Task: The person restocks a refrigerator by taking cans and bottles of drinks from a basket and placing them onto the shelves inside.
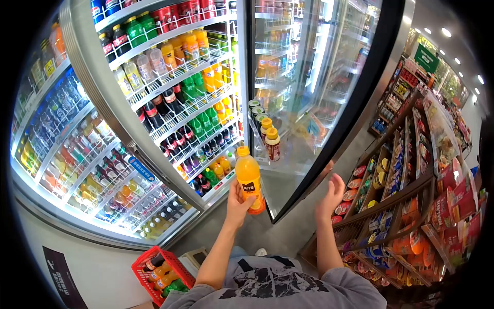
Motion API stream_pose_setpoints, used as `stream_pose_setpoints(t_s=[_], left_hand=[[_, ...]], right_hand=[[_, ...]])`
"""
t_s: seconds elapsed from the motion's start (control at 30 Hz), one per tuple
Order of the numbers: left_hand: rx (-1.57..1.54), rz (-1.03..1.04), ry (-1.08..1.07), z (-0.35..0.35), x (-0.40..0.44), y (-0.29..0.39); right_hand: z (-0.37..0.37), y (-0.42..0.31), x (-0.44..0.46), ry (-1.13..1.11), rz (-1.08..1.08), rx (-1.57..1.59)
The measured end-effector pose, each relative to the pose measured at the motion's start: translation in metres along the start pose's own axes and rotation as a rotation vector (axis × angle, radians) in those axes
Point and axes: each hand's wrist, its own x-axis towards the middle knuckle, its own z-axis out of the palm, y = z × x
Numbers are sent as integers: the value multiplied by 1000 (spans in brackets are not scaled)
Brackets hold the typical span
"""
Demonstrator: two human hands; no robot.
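Observation:
My left hand [240, 204] is wrapped around a bottle of orange juice [249, 177] with an orange cap and a dark label. The bottle is nearly upright, in front of the open cooler. My right hand [330, 198] is raised beside the outer edge of the open glass door [309, 180], fingers extended and holding nothing; whether it touches the door I cannot tell. Several drink rows fill the cooler shelves [177, 74], among them orange bottles [190, 45], green bottles [193, 86] and dark cola bottles [153, 114].
A red basket [139, 268] at my lower left holds several bottles. Yellow-capped bottles [272, 144] stand in the door's rack. A closed cooler door [87, 154] is to the left. Snack shelves [391, 206] line the right side, with grey floor [267, 234] between.

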Motion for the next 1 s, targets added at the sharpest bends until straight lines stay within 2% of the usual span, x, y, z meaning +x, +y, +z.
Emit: stream_pose_setpoints(t_s=[0.07,0.1,0.2,0.3,0.33,0.43,0.53,0.6,0.7,0.77,0.8,0.87,0.9,0.93,1.0], left_hand=[[-15,-1,-5,6,8,-2],[-14,-12,1,8,13,-3],[-13,-19,-12,9,27,-8],[-5,-7,-34,1,47,-9],[5,-12,-37,-3,53,-10],[-2,6,-36,-20,78,-7],[27,38,-28,-49,109,5],[-66,-4,72,-71,134,18],[97,61,104,-103,178,53],[227,124,78,-125,212,80],[199,38,119,-128,224,103],[485,233,103,-161,263,108],[438,178,119,-162,275,125],[431,287,98,-170,295,129],[470,216,126,-178,316,148]], right_hand=[[6,-16,-22,123,-319,-67],[10,-15,-31,127,-317,-70],[29,-3,-47,-336,-401,-102],[77,2,-41,-703,-140,-147],[96,2,-39,-703,-141,-145],[145,18,-32,-895,-75,-192],[194,37,-21,-928,6,-122],[232,46,-19,-965,27,-92],[297,54,-15,-992,67,-24],[344,58,-14,-968,104,44],[368,59,-14,-941,141,78],[408,60,-14,-908,141,171],[428,62,-14,-880,149,200],[447,57,-17,-824,143,240],[482,62,-15,-751,79,262]])
